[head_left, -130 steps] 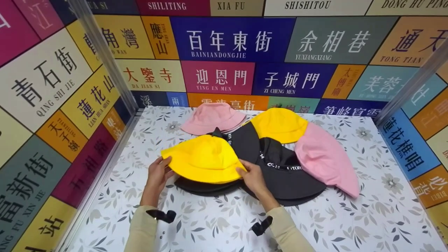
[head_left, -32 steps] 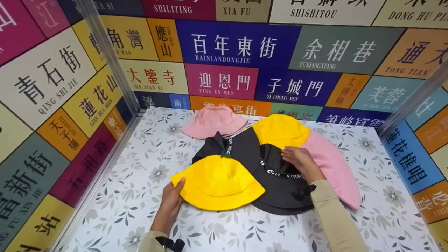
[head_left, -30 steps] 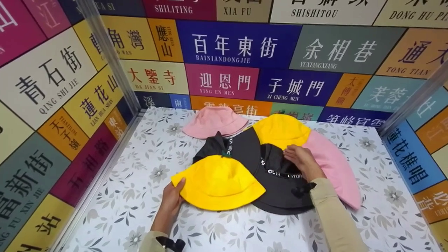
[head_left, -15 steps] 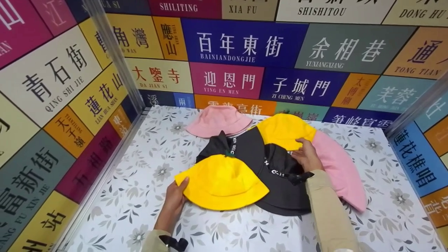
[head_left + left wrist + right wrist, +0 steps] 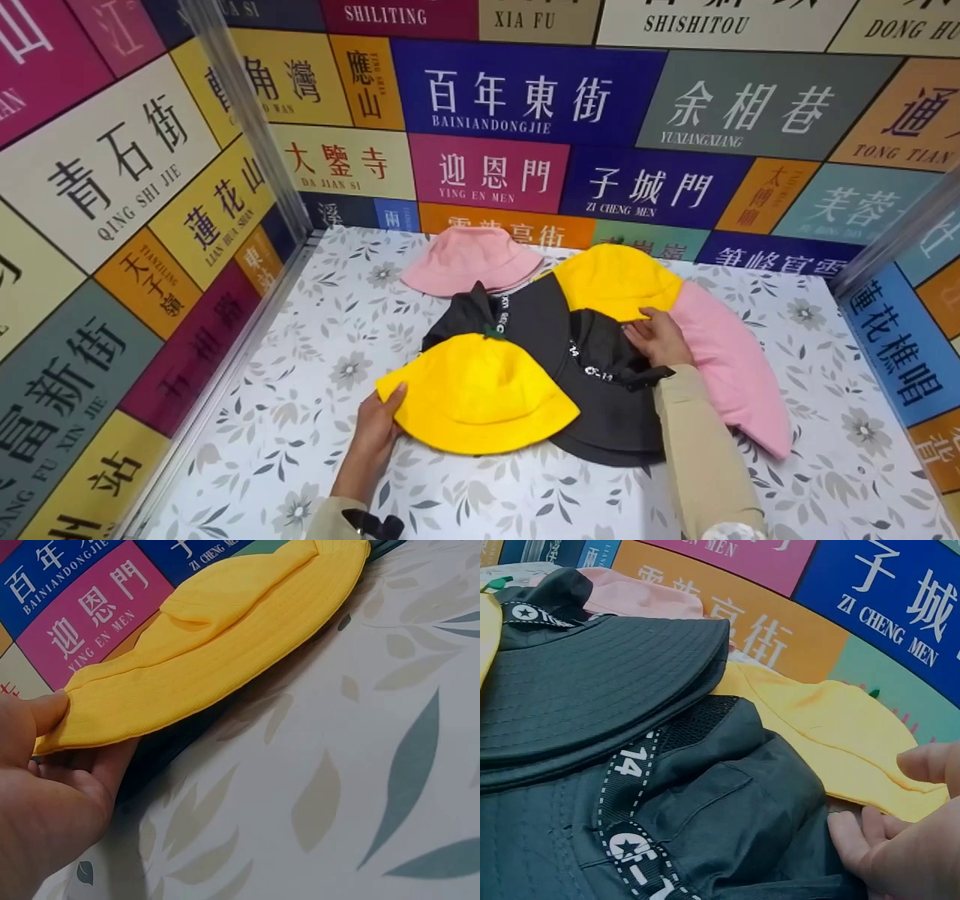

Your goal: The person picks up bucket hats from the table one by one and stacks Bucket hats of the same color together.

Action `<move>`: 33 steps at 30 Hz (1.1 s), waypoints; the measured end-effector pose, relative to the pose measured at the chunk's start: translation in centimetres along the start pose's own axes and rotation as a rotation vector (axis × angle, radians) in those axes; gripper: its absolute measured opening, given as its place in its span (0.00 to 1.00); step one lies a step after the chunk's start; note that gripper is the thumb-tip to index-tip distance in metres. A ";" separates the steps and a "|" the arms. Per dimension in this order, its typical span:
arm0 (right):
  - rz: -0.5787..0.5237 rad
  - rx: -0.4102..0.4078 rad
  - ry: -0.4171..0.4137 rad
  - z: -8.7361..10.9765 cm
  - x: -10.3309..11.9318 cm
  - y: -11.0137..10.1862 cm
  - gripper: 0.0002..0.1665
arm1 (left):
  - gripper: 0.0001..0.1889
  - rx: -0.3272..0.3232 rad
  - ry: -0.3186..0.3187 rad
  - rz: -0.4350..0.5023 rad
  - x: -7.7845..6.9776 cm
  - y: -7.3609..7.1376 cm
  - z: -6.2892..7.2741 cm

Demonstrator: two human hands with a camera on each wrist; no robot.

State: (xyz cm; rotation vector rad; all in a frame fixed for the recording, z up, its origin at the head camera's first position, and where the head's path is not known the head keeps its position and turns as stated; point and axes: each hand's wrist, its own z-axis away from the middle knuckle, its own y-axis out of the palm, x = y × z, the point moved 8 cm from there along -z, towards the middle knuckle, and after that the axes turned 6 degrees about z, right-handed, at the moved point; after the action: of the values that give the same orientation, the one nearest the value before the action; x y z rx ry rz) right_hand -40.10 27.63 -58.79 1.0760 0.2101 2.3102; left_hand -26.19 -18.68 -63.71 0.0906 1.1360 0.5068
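Observation:
My left hand (image 5: 379,420) pinches the left brim edge of the front yellow bucket hat (image 5: 480,397), thumb on top and fingers beneath, as the left wrist view also shows. Toward the back right lies a second yellow bucket hat (image 5: 619,277). Its near brim is between the thumb and fingers of my right hand (image 5: 660,337); in the right wrist view the fingers (image 5: 851,840) reach under this brim. A black hat with white-lettered trim (image 5: 607,405) lies below my right wrist. Another black hat (image 5: 536,315) is partly covered by the front yellow one.
A pink bucket hat (image 5: 472,259) stands at the back left. Another pink hat (image 5: 739,367) lies right of my right forearm. The table has a leaf-patterned cover (image 5: 255,450), and sign-printed walls (image 5: 487,172) rise at the back and sides.
The front yellow hat has come nearer and slightly right in my left hand. My right hand has left its brim, passed over the black hat and taken the back yellow hat's brim.

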 end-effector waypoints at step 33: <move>-0.192 -0.013 0.012 -2.6 0.8 1.4 0.36 | 0.30 -0.001 0.021 0.013 0.1 -0.3 0.1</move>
State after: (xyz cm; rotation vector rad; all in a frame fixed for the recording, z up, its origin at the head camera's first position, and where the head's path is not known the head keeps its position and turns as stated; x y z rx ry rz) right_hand -43.05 27.15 -59.50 0.9914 0.2901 2.1440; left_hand -26.00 -18.86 -63.80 0.0924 1.1564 0.5208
